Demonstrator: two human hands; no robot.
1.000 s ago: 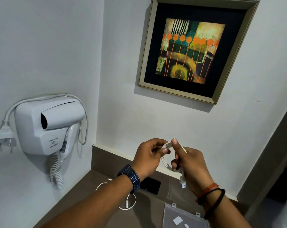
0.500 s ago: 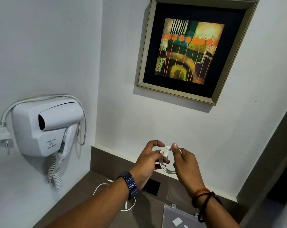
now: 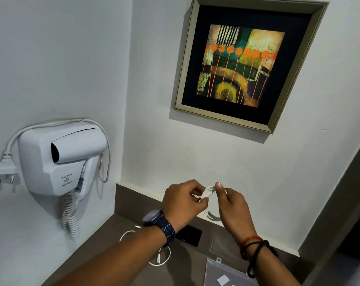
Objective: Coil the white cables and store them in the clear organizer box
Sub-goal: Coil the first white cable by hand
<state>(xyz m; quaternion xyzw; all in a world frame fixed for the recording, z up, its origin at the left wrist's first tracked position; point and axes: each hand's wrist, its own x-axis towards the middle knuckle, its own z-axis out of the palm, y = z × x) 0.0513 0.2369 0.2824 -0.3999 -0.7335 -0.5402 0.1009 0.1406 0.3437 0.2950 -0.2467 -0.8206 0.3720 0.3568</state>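
A coiled white cable (image 3: 208,191) is held up in front of the wall between both hands. My left hand (image 3: 183,205), with a dark watch on its wrist, pinches the coil's left side. My right hand (image 3: 232,205), with black and orange wrist bands, pinches the coil's top with thumb and forefinger. A second white cable (image 3: 160,259) lies loose on the brown counter under my left forearm, partly hidden by it. The clear organizer box (image 3: 220,273) sits flat on the counter at the bottom edge, below my right wrist.
A white wall-mounted hair dryer (image 3: 59,159) with a spiral cord and a hanging plug (image 3: 4,170) is on the left wall. A framed painting (image 3: 241,62) hangs above. A black socket plate (image 3: 189,235) sits in the counter's backsplash.
Both hands stayed close together at the coil and the left hand's fingers shifted around it. The cable's dangling plug end no longer hangs below the right hand. The view tilted slightly.
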